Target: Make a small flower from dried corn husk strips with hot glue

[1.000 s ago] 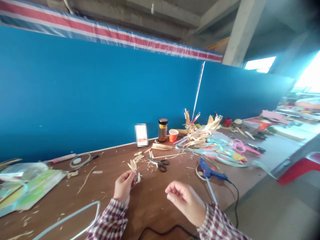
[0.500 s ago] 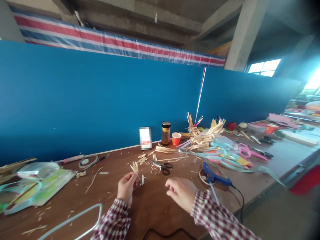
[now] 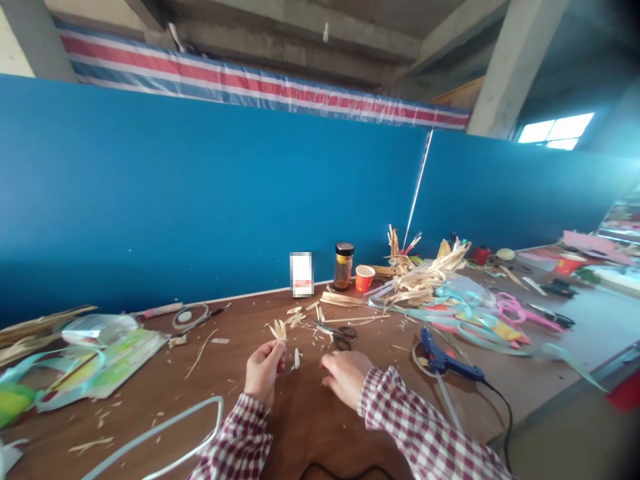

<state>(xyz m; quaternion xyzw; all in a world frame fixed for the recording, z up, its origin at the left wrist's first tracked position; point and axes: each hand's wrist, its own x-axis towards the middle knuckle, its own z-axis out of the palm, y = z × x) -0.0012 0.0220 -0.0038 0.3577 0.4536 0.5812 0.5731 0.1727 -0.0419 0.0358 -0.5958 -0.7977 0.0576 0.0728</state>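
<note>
My left hand (image 3: pixel 264 372) pinches a small pale piece of dried husk (image 3: pixel 278 330), which fans out in pointed petals above thumb and forefinger. My right hand (image 3: pixel 347 377) hovers over the brown table, loosely curled, its thumb a little apart from the forefinger and nothing visible between them. Just beyond its fingers lie black-handled scissors (image 3: pixel 343 335). Between the two hands rests a small white sliver (image 3: pixel 297 358). Husk scraps (image 3: pixel 296 316) are scattered behind the left hand. To the right, a blue glue gun (image 3: pixel 447 360) lies beside a roll of tape.
At the back stand a pixelated white box (image 3: pixel 302 275), a dark-lidded jar (image 3: pixel 344 268) and a red paper cup (image 3: pixel 365 279). A husk bundle (image 3: pixel 425 277), ribbons and pink scissors (image 3: pixel 525 312) lie right. A pale bent tube (image 3: pixel 165 430) is front left; a blue partition (image 3: pixel 200 200) rises behind.
My right hand has moved left, closer to my left hand and the scissors. My left hand keeps its pinch on the husk piece. The view has turned slightly left.
</note>
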